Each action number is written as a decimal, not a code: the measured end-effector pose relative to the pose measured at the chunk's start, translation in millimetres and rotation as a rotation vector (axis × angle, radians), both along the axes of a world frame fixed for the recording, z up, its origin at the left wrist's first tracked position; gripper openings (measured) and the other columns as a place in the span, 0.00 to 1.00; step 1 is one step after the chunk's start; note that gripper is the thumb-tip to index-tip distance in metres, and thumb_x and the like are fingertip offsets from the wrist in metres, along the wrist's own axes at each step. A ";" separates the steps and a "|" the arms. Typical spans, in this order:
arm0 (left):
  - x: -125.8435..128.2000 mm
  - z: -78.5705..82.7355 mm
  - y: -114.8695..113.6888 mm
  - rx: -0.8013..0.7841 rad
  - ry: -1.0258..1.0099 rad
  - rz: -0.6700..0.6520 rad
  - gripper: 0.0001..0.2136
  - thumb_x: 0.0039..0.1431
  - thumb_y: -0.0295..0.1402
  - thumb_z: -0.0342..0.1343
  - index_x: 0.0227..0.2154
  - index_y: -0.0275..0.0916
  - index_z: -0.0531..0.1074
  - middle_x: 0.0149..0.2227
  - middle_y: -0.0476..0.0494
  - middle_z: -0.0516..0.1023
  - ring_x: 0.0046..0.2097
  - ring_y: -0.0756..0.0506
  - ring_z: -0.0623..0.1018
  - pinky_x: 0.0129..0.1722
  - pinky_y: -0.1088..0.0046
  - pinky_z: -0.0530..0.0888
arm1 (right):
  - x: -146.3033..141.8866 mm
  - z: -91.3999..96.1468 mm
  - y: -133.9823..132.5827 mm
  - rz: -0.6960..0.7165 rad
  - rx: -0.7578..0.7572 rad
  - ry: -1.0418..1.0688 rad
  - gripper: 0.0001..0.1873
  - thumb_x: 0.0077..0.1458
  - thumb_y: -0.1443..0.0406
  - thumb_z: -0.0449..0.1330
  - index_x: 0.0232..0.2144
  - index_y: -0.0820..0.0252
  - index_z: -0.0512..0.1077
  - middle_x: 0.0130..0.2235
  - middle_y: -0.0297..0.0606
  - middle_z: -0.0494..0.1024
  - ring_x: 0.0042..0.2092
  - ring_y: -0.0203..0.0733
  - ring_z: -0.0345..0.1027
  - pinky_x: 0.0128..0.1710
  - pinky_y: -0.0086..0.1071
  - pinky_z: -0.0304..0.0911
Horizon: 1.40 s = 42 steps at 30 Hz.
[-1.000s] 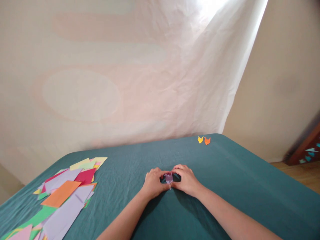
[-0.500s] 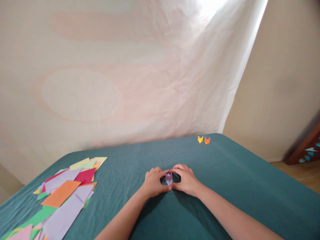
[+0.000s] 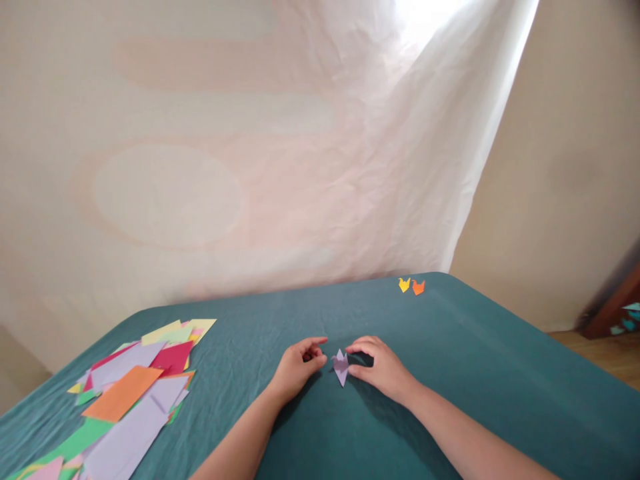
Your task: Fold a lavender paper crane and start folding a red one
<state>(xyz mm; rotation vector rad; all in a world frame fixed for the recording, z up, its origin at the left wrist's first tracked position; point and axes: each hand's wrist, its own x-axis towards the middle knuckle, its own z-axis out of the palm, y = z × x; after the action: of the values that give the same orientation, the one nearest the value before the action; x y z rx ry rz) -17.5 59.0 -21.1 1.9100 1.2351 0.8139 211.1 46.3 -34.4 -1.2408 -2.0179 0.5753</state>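
Note:
A small lilac folded paper crane (image 3: 341, 368) lies on the dark green cloth between my two hands. To its left is my left hand (image 3: 299, 369), apart from the crane, its fingers loosely curved and holding nothing. My right hand (image 3: 379, 367) is at the crane's right edge, with thumb and forefinger spread apart. Whether those fingertips touch the paper I cannot tell. Farther back on the table stand out two more folded birds, one yellow (image 3: 405, 285) and one orange (image 3: 419, 287).
At the left, a loose spread of coloured paper includes an orange sheet (image 3: 123, 393), a red sheet (image 3: 173, 358) and a lilac sheet (image 3: 126, 437). The green cloth (image 3: 480, 400) covers the table. Behind its far edge hangs a pale sheet (image 3: 300, 200). A brown wooden piece (image 3: 613, 313) is at far right.
My left hand has let go of the lilac crane and drawn back to the left. My right fingers have loosened, and the crane now shows fully, pointing toward me. The view has shifted slightly.

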 end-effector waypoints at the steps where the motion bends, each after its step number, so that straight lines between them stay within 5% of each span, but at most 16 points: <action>1: -0.8 -0.9 1.8 -0.007 -0.026 0.041 0.19 0.55 0.38 0.52 0.48 0.36 0.71 0.30 0.49 0.74 0.32 0.49 0.72 0.35 0.74 0.68 | -0.7 -0.7 0.6 -0.010 0.011 0.014 0.14 0.46 0.62 0.65 0.39 0.52 0.76 0.41 0.37 0.76 0.45 0.45 0.66 0.46 0.37 0.57; 9: -1.2 -9.8 5.4 0.049 -0.002 0.134 0.14 0.56 0.35 0.50 0.41 0.37 0.75 0.31 0.47 0.77 0.34 0.47 0.75 0.35 0.74 0.69 | -11.1 -2.4 0.0 -0.076 0.078 -0.061 0.05 0.47 0.62 0.66 0.30 0.52 0.77 0.36 0.34 0.76 0.43 0.43 0.65 0.44 0.35 0.56; 17: 3.3 -0.2 -0.7 0.122 0.128 0.132 0.12 0.56 0.33 0.49 0.38 0.41 0.76 0.36 0.48 0.80 0.36 0.47 0.76 0.38 0.75 0.70 | -8.6 -1.5 5.1 -0.113 0.096 -0.060 0.01 0.49 0.64 0.64 0.26 0.54 0.76 0.33 0.33 0.76 0.41 0.41 0.66 0.42 0.33 0.58; 21: 3.1 4.6 -0.7 0.146 0.160 0.083 0.12 0.56 0.32 0.49 0.36 0.42 0.77 0.36 0.49 0.79 0.38 0.47 0.77 0.40 0.75 0.70 | 35.7 4.8 31.3 -0.303 0.118 -0.048 0.04 0.50 0.63 0.61 0.27 0.53 0.76 0.36 0.33 0.77 0.42 0.42 0.68 0.44 0.32 0.59; 31: 4.9 5.5 -0.1 0.183 0.183 0.048 0.11 0.56 0.33 0.49 0.34 0.44 0.78 0.35 0.48 0.79 0.39 0.46 0.76 0.42 0.73 0.70 | 223.6 4.0 90.7 -0.835 -0.023 -0.160 0.12 0.50 0.59 0.56 0.31 0.55 0.78 0.35 0.40 0.79 0.37 0.47 0.71 0.32 0.32 0.60; 36: 5.4 6.2 -0.2 0.184 0.187 0.050 0.11 0.56 0.34 0.49 0.33 0.44 0.78 0.35 0.48 0.78 0.39 0.46 0.76 0.42 0.73 0.70 | 253.8 -7.5 109.9 -0.968 -0.107 -0.226 0.12 0.51 0.58 0.57 0.34 0.54 0.78 0.38 0.40 0.79 0.38 0.48 0.72 0.31 0.33 0.61; 42: 5.2 6.0 1.6 0.180 0.186 0.031 0.11 0.56 0.32 0.49 0.33 0.45 0.77 0.35 0.49 0.78 0.38 0.47 0.76 0.41 0.75 0.69 | 257.0 -23.2 137.1 -1.028 -0.224 -0.276 0.12 0.59 0.59 0.56 0.43 0.57 0.72 0.46 0.41 0.73 0.43 0.44 0.69 0.40 0.38 0.66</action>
<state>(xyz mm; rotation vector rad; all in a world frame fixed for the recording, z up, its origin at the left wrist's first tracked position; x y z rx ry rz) -12.3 60.6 -15.1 2.1572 1.3429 0.8012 468.2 183.4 -57.6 -2.3266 -1.2325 0.1110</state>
